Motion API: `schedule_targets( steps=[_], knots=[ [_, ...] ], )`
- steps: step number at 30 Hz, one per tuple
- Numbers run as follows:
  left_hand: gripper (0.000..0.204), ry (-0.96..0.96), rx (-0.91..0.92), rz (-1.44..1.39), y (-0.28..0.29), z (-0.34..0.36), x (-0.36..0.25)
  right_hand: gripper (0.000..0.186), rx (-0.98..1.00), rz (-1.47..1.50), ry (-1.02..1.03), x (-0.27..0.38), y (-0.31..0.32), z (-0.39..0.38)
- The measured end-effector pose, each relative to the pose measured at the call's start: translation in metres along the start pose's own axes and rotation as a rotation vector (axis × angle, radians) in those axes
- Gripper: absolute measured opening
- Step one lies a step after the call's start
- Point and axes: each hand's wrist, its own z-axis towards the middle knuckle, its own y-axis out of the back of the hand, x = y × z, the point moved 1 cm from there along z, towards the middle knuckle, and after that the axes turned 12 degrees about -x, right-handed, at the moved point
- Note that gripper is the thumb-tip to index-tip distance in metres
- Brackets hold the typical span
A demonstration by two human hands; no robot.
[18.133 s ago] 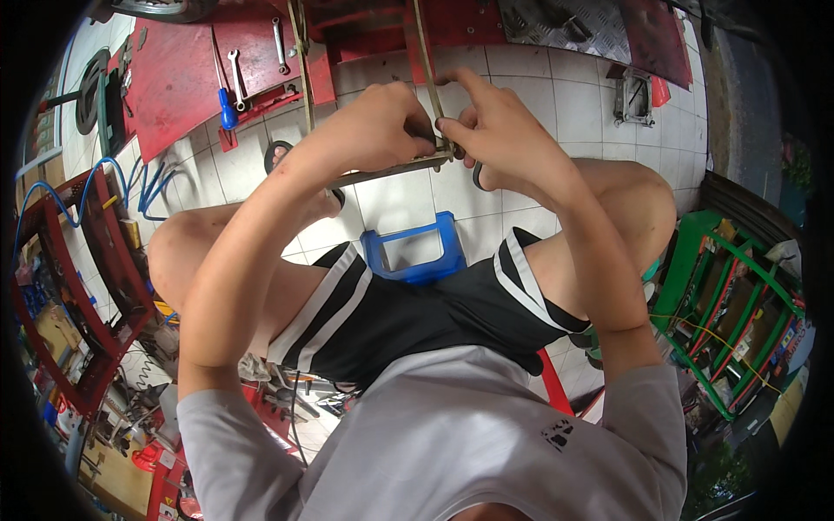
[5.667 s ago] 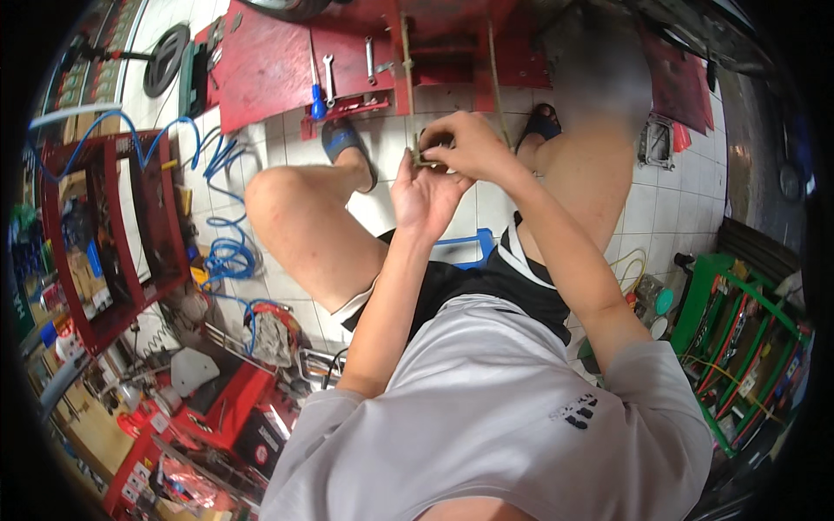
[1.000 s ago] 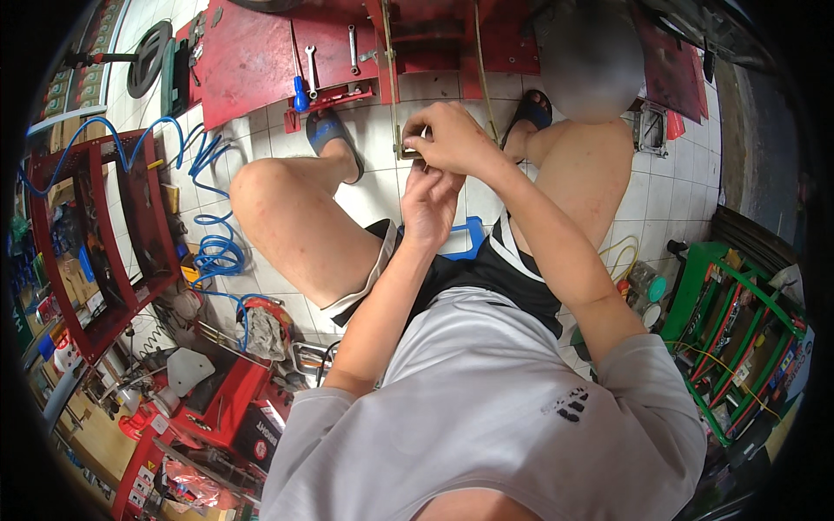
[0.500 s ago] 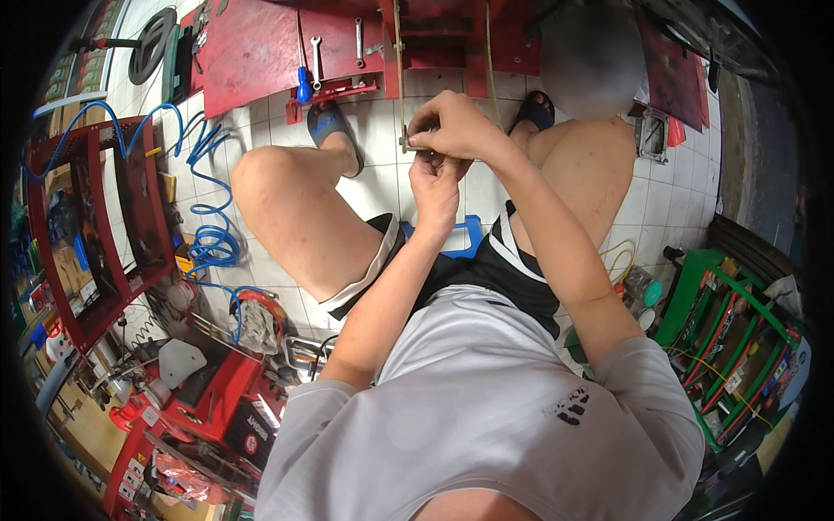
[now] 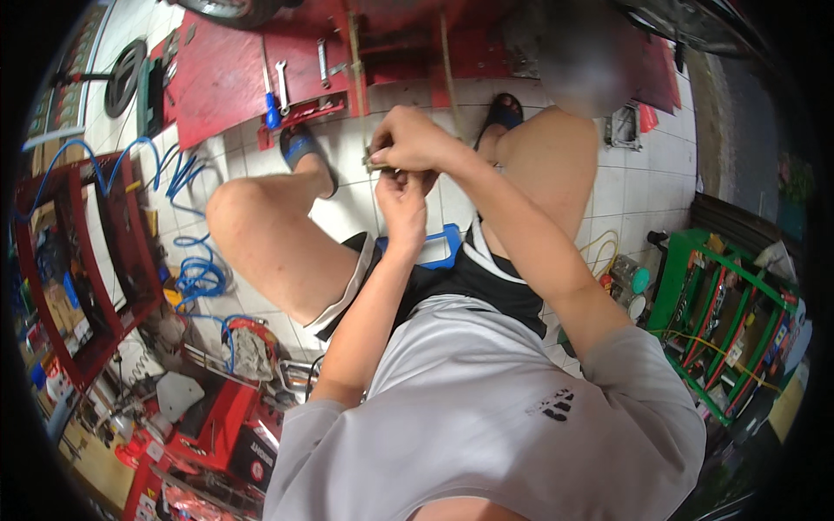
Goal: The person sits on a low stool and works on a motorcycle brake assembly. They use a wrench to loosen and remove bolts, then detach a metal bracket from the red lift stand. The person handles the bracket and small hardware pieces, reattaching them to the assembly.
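My right hand (image 5: pixel 410 139) is closed, its thumb and fingers pinching the near end of a long brass-coloured metal bar (image 5: pixel 357 74). Just beneath it, my left hand (image 5: pixel 402 207) is raised with its fingers curled up against the underside of that end. What the left fingers grip is hidden by the right hand. Away from me the bar runs up to a red platform (image 5: pixel 217 74), and a second similar bar (image 5: pixel 446 65) lies roughly parallel on its right. Both hands are between my spread knees, above the tiled floor.
On the platform lie a blue-handled screwdriver (image 5: pixel 272 113) and two wrenches, one a combination wrench (image 5: pixel 281 87). A coiled blue hose (image 5: pixel 198 280) and a red metal rack (image 5: pixel 95 234) are at left. A green tool rack (image 5: pixel 695 313) stands at right. A blue-edged object (image 5: pixel 445 246) sits below my hands.
The whole view has shifted, so everything sits further left and mostly a little lower. Both hands stay together at the bar's near end with much the same hold.
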Motion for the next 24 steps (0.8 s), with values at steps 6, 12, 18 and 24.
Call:
schedule_targets(
  steps=[6,12,18,24],
  knots=[
    [0.034,0.014,0.018,0.033,0.001,0.001,-0.002,0.023,0.004,0.037,-0.081,0.004,0.001,-0.003],
    [0.031,0.025,-0.058,0.021,-0.011,-0.004,-0.012,0.023,-0.071,0.072,-0.047,0.006,0.007,-0.011],
    [0.028,0.068,-0.049,0.023,-0.012,-0.004,-0.015,0.022,-0.241,0.229,0.076,-0.005,0.039,-0.019],
    [0.023,0.101,-0.012,-0.044,-0.009,-0.002,-0.008,0.028,-0.518,0.192,-0.105,-0.03,0.115,-0.033]
  ],
)
